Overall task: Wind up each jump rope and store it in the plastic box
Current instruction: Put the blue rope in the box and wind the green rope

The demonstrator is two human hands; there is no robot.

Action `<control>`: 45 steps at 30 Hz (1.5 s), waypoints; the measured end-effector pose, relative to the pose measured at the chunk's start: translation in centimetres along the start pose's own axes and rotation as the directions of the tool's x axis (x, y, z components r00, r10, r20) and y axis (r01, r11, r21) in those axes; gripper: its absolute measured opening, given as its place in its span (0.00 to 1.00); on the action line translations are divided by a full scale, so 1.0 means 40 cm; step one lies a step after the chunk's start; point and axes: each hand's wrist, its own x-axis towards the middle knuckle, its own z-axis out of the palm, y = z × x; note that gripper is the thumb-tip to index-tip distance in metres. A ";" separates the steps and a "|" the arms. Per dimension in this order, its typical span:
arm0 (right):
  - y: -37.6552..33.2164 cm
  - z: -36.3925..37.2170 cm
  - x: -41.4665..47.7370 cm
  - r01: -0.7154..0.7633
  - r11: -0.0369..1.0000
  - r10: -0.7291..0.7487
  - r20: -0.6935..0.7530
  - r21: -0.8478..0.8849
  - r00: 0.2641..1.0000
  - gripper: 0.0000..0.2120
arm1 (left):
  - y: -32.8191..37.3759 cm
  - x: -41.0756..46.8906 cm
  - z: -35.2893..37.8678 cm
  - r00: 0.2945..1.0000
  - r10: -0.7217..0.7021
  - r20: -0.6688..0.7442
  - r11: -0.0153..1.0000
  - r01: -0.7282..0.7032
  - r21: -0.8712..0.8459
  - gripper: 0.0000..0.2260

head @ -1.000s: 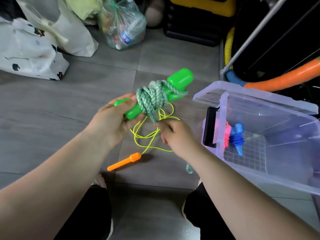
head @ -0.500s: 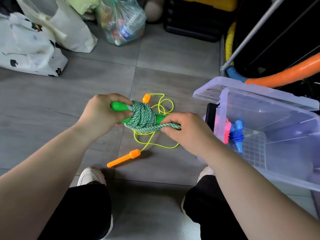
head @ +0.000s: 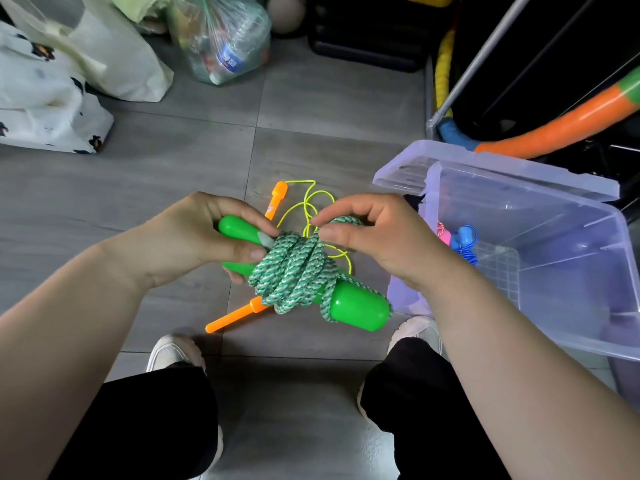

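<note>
My left hand (head: 194, 240) grips the narrow ends of two bright green jump-rope handles (head: 356, 304), held above the floor. A green-and-white braided rope (head: 294, 271) is coiled thickly around them. My right hand (head: 377, 237) pinches a strand of that rope at the top of the coil. Under my hands, a thin yellow rope (head: 308, 209) with orange handles (head: 235, 315) lies loose on the grey tiles. The clear plastic box (head: 561, 271) stands open at my right, with a wound blue rope (head: 467, 242) and a pink one (head: 443, 235) inside.
The box's lid (head: 485, 164) lies behind it. White bags (head: 52, 105) and a clear bag of bottles (head: 225, 39) sit at the back left. An orange hoop (head: 554, 123) and a metal pole (head: 485, 53) lean at the back right. My shoes (head: 173, 351) are below.
The green bundle has tipped so its thick handle ends point down and right. My right hand has risen from pulling the rope sideways to pinching a strand above the coil.
</note>
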 end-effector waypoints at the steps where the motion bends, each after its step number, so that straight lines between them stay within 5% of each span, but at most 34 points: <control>1: 0.002 0.001 0.001 -0.017 0.997 0.016 0.009 0.079 1.000 0.12 | 0.001 0.000 0.003 1.000 0.011 0.006 1.000 -0.011 -0.021 0.24; 7: 0.025 0.013 0.011 -0.192 0.932 0.175 0.082 0.308 0.981 0.11 | 0.000 0.005 0.024 0.984 0.129 -0.125 0.990 -0.120 0.077 0.14; 9: 0.025 0.007 0.013 -0.191 0.940 0.178 0.073 0.283 0.981 0.11 | -0.002 0.001 0.051 0.941 0.265 -0.211 0.937 -0.199 0.289 0.13; 13: 0.025 -0.010 0.014 -0.121 0.982 0.111 0.069 0.148 0.991 0.10 | -0.013 -0.010 0.085 0.878 0.453 -0.154 0.796 -0.321 0.513 0.12; 17: 0.029 -0.004 0.019 -0.094 0.988 0.099 -0.039 0.120 0.994 0.11 | -0.017 -0.001 0.082 0.890 0.364 -0.273 0.888 -0.244 0.389 0.13; 21: 0.043 0.008 0.028 -0.108 0.992 0.115 -0.138 0.058 0.984 0.12 | -0.022 0.015 0.096 0.924 0.159 -0.349 0.987 -0.152 0.046 0.13; 23: 0.043 0.014 0.029 -0.123 0.989 0.134 -0.159 0.079 0.978 0.12 | -0.021 0.019 0.105 0.916 0.072 -0.396 0.979 -0.141 -0.149 0.12; 28: 0.045 0.034 0.037 -0.138 0.983 0.164 -0.250 0.120 0.954 0.11 | -0.027 0.030 0.123 0.861 -0.023 -0.508 0.938 -0.157 -0.310 0.15; 32: 0.054 0.035 0.056 -0.150 0.971 0.213 -0.383 0.188 0.899 0.10 | -0.025 0.032 0.133 0.864 -0.073 -0.498 0.968 -0.059 -0.243 0.18; 35: 0.052 0.034 0.056 -0.099 0.995 0.098 -0.472 0.021 0.876 0.06 | -0.018 0.022 0.139 0.905 -0.108 -0.411 0.986 0.043 -0.163 0.16; 38: 0.043 0.047 0.045 -0.006 0.997 -0.032 -0.477 -0.078 0.878 0.06 | -0.025 0.023 0.145 0.877 -0.049 -0.477 0.999 0.032 -0.044 0.10; 45: 0.033 0.040 0.050 0.078 0.961 0.091 -0.566 0.267 0.819 0.21 | -0.028 0.023 0.138 0.821 0.211 -0.531 0.975 -0.136 0.176 0.21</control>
